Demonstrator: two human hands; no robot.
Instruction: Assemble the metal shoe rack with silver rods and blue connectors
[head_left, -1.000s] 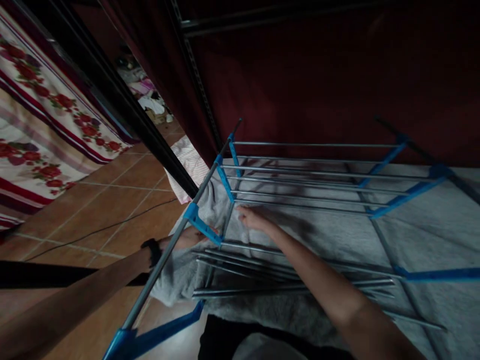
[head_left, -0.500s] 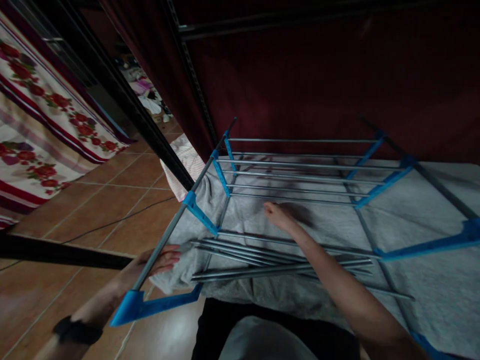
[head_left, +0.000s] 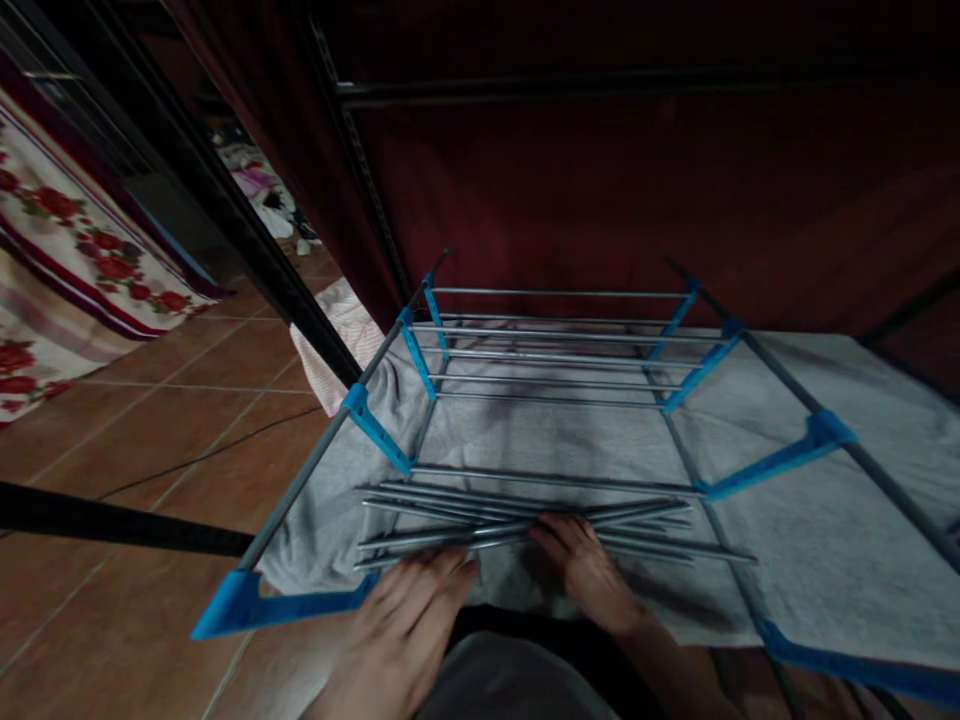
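Observation:
A loose bundle of grey metal rods (head_left: 450, 520) lies crisscrossed on a grey blanket, in front of me. My right hand (head_left: 585, 570) is at the middle of the bundle, its fingers curled over the rods. Just left of it, my left hand (head_left: 409, 620) is slightly blurred, fingers extended and apart at the near edge of the rods. Around the bundle lies a partly assembled rack frame of grey tubes with blue plastic brackets (head_left: 379, 430). Several crossbars (head_left: 555, 355) span its far section, and a single crossbar (head_left: 540, 478) runs just beyond the loose rods.
The grey blanket (head_left: 847, 560) spreads under the frame. Behind stands a dark red curtain (head_left: 600, 200) with black metal posts (head_left: 262, 270). To the left are brown floor tiles (head_left: 150, 450), a thin black cable (head_left: 202, 460) and a flowered cloth (head_left: 97, 250).
My left hand has left the frame's left tube and come right to the rods. My right hand has drawn back toward me from inside the frame onto the bundle. The view has shifted rightward.

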